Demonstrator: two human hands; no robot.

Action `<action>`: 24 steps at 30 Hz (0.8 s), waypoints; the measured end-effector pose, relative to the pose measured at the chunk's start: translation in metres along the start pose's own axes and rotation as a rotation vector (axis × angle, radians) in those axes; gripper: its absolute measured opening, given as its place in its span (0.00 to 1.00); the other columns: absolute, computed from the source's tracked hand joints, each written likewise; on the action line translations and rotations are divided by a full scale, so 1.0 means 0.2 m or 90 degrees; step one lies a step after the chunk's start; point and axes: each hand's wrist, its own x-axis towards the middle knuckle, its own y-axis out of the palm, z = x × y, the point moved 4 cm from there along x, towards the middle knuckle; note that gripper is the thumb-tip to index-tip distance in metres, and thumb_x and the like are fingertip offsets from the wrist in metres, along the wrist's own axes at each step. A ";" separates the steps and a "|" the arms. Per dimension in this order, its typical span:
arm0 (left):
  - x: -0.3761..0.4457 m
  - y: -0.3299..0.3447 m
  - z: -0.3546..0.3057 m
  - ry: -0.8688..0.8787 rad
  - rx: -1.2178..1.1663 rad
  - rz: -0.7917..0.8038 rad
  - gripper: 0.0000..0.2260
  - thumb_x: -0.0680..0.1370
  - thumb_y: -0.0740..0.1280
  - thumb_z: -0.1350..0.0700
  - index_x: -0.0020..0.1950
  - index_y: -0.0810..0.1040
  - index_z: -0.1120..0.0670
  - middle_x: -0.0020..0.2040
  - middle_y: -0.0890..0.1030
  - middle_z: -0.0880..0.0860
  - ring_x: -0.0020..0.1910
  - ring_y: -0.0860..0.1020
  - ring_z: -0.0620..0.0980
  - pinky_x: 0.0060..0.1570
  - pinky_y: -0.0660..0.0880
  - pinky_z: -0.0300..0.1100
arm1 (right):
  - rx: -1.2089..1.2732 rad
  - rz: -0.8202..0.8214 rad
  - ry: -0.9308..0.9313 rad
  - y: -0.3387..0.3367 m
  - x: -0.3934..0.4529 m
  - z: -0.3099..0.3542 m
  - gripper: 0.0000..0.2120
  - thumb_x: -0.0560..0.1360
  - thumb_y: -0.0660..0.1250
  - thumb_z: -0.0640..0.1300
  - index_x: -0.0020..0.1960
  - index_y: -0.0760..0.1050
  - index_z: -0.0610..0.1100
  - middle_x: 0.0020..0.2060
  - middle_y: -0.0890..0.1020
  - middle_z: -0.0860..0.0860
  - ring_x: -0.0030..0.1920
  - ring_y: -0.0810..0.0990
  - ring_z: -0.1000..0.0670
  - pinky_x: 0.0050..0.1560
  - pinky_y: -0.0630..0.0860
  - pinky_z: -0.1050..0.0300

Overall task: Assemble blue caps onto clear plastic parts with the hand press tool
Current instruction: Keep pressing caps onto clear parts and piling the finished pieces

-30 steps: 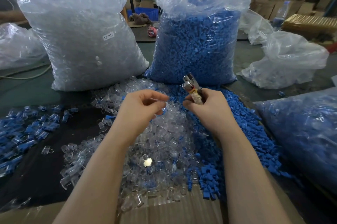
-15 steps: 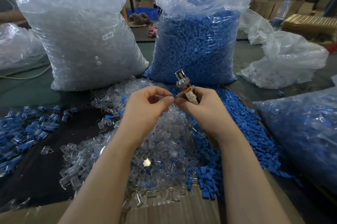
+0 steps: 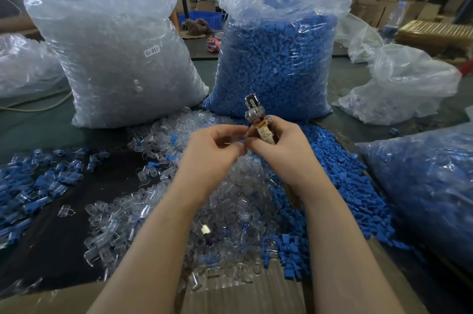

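Note:
My right hand (image 3: 284, 150) grips the hand press tool (image 3: 257, 119) by its cloth-wrapped handle, metal head pointing up and away. My left hand (image 3: 212, 150) pinches a small clear part with a bit of blue at its tip (image 3: 242, 143), fingertips touching those of the right hand just left of the tool handle. Below both hands lies a heap of loose clear plastic parts (image 3: 230, 201). A heap of loose blue caps (image 3: 340, 180) spreads to the right of it. The part between my fingers is mostly hidden.
A tall bag of clear parts (image 3: 115, 57) and a tall bag of blue caps (image 3: 276, 63) stand behind the heaps. Assembled blue-and-clear pieces (image 3: 38, 185) lie on the dark mat at left. Another bag of pieces (image 3: 430, 185) sits at right. Cardboard (image 3: 230, 298) lies nearest me.
My hands have come together until the fingertips touch. The tool has swung more upright and a little left in my right hand.

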 end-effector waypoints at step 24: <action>0.01 -0.01 0.02 -0.065 -0.093 -0.032 0.15 0.71 0.72 0.68 0.51 0.82 0.51 0.49 0.85 0.48 0.45 0.84 0.42 0.38 0.77 0.31 | 0.076 -0.088 0.016 -0.04 0.00 0.01 0.06 0.68 0.71 0.39 0.40 0.76 0.48 0.40 0.82 0.40 0.47 0.82 0.38 0.52 0.78 0.40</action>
